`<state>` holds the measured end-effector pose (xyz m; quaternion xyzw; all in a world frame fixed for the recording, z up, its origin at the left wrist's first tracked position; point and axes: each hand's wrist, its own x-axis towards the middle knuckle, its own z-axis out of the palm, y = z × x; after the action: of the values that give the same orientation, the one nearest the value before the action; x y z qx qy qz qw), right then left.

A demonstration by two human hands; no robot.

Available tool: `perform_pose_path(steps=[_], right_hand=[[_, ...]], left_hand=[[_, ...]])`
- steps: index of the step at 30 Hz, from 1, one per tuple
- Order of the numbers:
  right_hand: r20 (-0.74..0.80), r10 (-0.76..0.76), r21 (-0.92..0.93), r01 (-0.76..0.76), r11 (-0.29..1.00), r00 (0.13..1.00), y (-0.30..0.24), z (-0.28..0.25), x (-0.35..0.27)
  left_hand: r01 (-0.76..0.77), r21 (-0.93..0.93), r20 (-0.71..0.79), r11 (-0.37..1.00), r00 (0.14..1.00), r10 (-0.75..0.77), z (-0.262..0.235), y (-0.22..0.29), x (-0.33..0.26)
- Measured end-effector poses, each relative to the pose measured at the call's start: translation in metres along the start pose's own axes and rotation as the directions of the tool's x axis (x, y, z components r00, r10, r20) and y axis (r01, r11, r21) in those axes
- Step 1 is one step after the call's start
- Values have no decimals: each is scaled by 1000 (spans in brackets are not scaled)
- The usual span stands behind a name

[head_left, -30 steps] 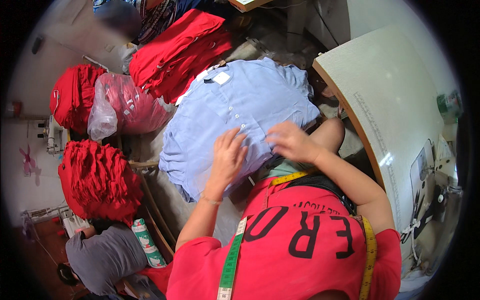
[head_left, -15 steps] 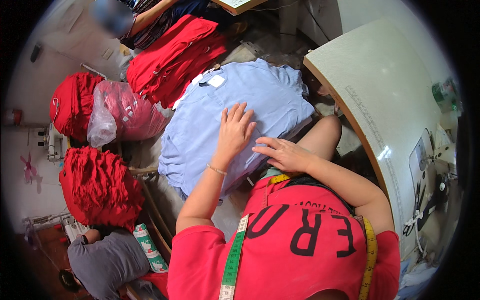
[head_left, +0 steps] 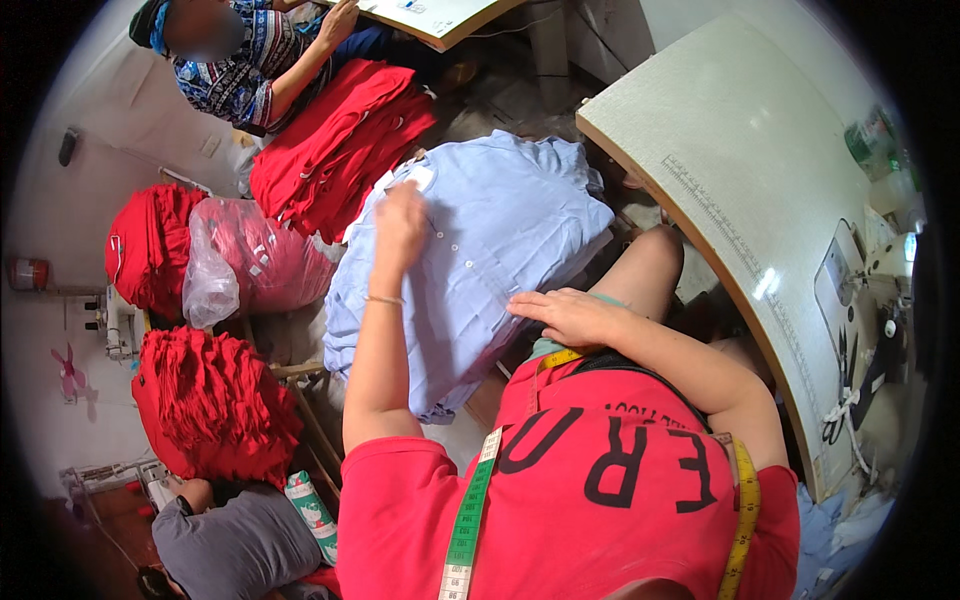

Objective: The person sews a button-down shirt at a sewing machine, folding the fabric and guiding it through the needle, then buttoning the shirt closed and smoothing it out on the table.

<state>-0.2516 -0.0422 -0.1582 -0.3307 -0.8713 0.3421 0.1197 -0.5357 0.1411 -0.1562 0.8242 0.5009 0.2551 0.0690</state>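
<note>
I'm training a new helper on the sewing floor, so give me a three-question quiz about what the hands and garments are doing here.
1. True or false: the left hand rests on the collar end of the light blue shirt.
2. Where is the right hand?
A. on the sewing table
B. flat on the blue shirt's near edge
C. holding the measuring tape
3. Fill in: the folded garments stacked just beyond the blue shirt are ____ in colour.

Key: 1 true; 2 B; 3 red. Both hands lie open on the cloth, fingers spread rather than gripping. The measuring tape hangs round the person's neck, and the sewing table stands to the right.
</note>
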Motion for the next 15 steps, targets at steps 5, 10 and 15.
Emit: perform_pose_path(steps=[5, 10, 15], right_hand=[[42, 57, -35, -55, 998, 998, 1, -2, -14], [80, 201, -32, -199, 980, 976, 8, -14, -50], [-250, 411, 234, -358, 904, 876, -4, -42, -149]], left_hand=[[-47, 393, 299, 918, 951, -79, -5, 21, -13], [506, 497, 14, 705, 807, -590, -56, 8, -14], [357, 96, 139, 929, 920, -368, -56, 91, -27]])
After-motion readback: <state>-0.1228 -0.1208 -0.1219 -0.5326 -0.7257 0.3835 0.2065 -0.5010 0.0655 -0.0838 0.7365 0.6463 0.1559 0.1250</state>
